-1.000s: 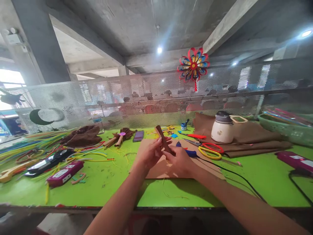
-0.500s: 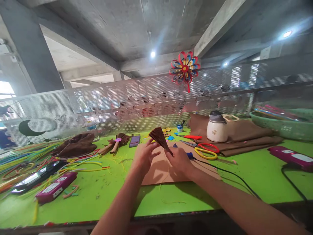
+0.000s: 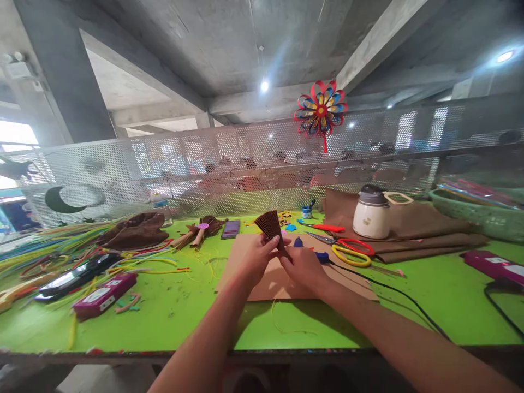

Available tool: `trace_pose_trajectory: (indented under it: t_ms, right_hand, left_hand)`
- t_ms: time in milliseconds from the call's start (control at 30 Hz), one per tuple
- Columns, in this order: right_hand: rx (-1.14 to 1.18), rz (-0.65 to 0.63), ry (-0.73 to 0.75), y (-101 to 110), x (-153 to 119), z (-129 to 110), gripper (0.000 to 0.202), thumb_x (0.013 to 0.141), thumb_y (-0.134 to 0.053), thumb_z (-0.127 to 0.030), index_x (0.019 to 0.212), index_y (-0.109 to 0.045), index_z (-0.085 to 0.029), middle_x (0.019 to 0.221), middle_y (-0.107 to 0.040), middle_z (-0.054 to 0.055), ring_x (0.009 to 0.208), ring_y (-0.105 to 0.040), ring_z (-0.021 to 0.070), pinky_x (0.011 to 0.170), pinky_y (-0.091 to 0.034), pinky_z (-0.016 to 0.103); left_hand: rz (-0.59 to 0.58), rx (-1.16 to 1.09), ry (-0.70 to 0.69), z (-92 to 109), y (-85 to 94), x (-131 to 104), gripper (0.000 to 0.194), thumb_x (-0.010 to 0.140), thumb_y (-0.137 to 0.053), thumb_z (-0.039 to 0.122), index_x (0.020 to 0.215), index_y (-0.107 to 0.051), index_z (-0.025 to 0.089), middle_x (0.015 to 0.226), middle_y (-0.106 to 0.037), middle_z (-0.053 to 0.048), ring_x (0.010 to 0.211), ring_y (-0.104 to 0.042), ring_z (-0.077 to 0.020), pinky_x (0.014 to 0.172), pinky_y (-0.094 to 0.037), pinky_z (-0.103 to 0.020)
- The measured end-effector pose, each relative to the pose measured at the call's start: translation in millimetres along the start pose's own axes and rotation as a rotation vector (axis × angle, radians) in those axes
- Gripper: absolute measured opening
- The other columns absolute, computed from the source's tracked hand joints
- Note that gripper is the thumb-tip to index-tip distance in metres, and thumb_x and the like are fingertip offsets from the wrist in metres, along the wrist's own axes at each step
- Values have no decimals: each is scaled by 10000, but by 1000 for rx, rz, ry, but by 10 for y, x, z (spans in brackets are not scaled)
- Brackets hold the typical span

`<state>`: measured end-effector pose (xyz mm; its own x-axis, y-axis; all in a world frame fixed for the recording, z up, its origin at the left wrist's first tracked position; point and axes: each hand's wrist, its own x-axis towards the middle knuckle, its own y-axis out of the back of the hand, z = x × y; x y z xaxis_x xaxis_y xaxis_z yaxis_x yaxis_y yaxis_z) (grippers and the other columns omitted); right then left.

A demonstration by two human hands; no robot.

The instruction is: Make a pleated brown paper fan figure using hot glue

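Observation:
A dark brown pleated fan point(image 3: 269, 225) is held up between my two hands, spread at its top and narrow at its lower end. My left hand point(image 3: 262, 256) grips its left side, thumb lying across the pleats. My right hand point(image 3: 305, 267) pinches the narrow lower end. Both are above a sheet of tan cardboard point(image 3: 266, 286) on the green table point(image 3: 184, 322). Just beyond my right hand lies a blue glue gun point(image 3: 322, 256) with a black cord, partly hidden by the hand.
Scissors with red and yellow handles point(image 3: 352, 254) lie right of the cardboard. A cream jug point(image 3: 371, 216) stands near folded brown cloth point(image 3: 434, 226). Colourful strips point(image 3: 24, 245), a purple power strip point(image 3: 105, 295) and a phone point(image 3: 230, 229) are at left. A perforated screen point(image 3: 184, 169) rises behind.
My left hand has closed onto the fan, where its fingers were spread beside it. The fan has come slightly more upright. The view has shifted a little to the left.

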<state>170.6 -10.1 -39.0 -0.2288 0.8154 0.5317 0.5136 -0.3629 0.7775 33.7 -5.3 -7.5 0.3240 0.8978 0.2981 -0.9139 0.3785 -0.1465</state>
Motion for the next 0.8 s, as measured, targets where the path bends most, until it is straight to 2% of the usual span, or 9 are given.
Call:
trace_pose_trajectory:
  t_ms: [167, 367, 500, 633, 800]
  right_hand:
    - [102, -8, 44, 1, -25, -3, 324, 798, -514, -461, 694, -660, -191, 655, -668, 64, 605, -586, 170, 558, -334, 247]
    - [264, 159, -10, 154, 106, 188, 321, 809, -472, -339, 564, -587, -167, 539, -584, 27, 522, -481, 133, 520, -322, 242]
    - [479, 233, -89, 236, 197, 359, 277, 788, -499, -368, 656, -609, -151, 563, -578, 21, 544, -490, 141, 545, -364, 252]
    - [759, 179, -140, 260, 219, 416, 281, 756, -548, -408, 763, -630, -139, 556, -556, 2, 521, -491, 128, 522, -390, 247]
    - [944, 118, -139, 304, 201, 363, 311, 731, -584, -437, 729, -622, -128, 540, -531, -7, 491, -458, 104, 490, -374, 240]
  left_hand:
    - [18, -88, 38, -5, 105, 29, 248, 776, -618, 329, 877, -562, 109, 788, -663, -108, 711, -624, -178, 689, -465, -319]
    - [-43, -86, 51, -48, 171, 45, 256, 789, -605, 309, 929, -540, 104, 758, -647, -103, 736, -634, -195, 704, -471, -336]
    - [-127, -86, 71, -63, 162, 32, 266, 805, -588, 336, 932, -533, 109, 795, -643, -120, 777, -639, -218, 692, -466, -333]
    - [-157, -93, 121, -45, 134, 20, 262, 820, -568, 345, 915, -533, 104, 805, -640, -130, 758, -635, -210, 693, -468, -337]
    - [-181, -109, 179, -58, 121, 23, 260, 835, -548, 338, 925, -533, 94, 791, -641, -135, 728, -632, -196, 692, -465, -325]
